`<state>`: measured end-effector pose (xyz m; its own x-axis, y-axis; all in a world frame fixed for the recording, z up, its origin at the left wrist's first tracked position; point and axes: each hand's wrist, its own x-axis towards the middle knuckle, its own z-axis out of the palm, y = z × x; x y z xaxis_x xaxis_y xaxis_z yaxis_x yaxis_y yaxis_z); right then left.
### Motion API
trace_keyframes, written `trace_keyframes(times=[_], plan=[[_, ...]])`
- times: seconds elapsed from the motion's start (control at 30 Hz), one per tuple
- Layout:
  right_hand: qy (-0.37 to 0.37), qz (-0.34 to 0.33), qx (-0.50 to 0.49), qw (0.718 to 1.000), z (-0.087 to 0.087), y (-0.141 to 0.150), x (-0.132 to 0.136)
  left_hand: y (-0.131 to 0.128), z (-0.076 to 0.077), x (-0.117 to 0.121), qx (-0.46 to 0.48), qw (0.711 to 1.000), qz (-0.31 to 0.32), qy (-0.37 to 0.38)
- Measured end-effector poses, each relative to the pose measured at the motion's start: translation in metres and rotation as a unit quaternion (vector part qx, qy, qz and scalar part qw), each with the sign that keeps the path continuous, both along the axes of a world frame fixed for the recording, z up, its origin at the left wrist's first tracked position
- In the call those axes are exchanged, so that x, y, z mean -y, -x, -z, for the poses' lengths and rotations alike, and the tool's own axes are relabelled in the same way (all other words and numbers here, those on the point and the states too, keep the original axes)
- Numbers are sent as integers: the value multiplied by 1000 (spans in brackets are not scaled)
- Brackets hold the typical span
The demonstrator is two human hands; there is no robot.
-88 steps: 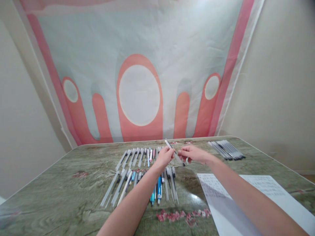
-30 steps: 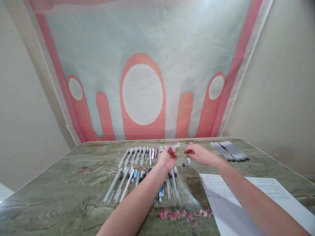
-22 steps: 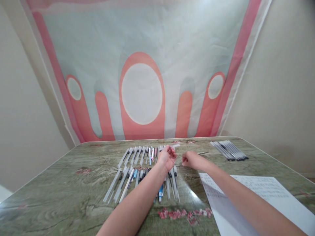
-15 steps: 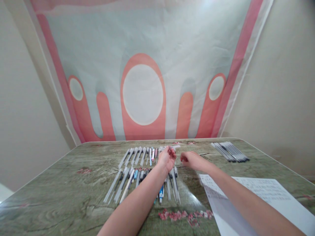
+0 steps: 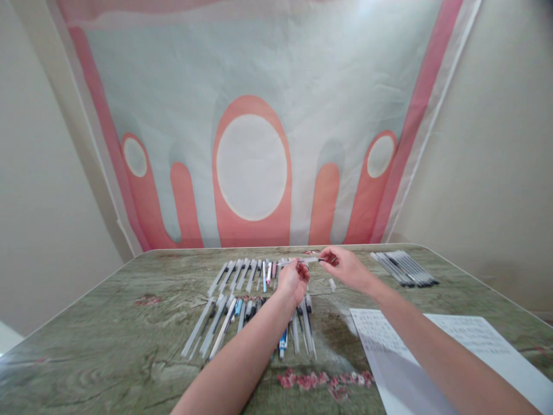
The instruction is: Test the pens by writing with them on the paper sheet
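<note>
My left hand (image 5: 295,281) is closed, palm up, its fingers pinching a translucent pen barrel (image 5: 310,260) that lies nearly level and points right. My right hand (image 5: 343,268) is closed too; its fingertips pinch a small black pen plug (image 5: 321,259) at the barrel's right end. Whether the plug sits inside the barrel is too small to tell. Below the right hand, a small clear pen cap (image 5: 332,285) rests on the table. Disassembled pen parts (image 5: 248,274) lie in a far row by my left hand, and a nearer row (image 5: 218,328) runs partly under my left forearm.
A bundle of assembled clear pens with black ends (image 5: 405,268) lies at the back right of the wood-patterned table (image 5: 108,323). A sheet of paper with writing (image 5: 466,340) is at the right, partly under my right forearm. A printed cloth (image 5: 345,86) hangs behind.
My right hand went down to the table, picked up the small black plug, and rose to the barrel's right end. My left hand turned palm up, the barrel swinging from slanted to nearly level.
</note>
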<state>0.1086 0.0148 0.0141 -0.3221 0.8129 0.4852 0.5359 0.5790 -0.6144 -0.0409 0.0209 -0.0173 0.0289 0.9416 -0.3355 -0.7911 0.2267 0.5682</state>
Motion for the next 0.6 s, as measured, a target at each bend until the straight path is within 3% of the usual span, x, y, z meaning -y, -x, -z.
trace_keyframes(times=[0.6], plan=[[-17, -11, -9, 1000, -3, -2, 1, -2, -1, 4, -16, 1000, 1, -14]])
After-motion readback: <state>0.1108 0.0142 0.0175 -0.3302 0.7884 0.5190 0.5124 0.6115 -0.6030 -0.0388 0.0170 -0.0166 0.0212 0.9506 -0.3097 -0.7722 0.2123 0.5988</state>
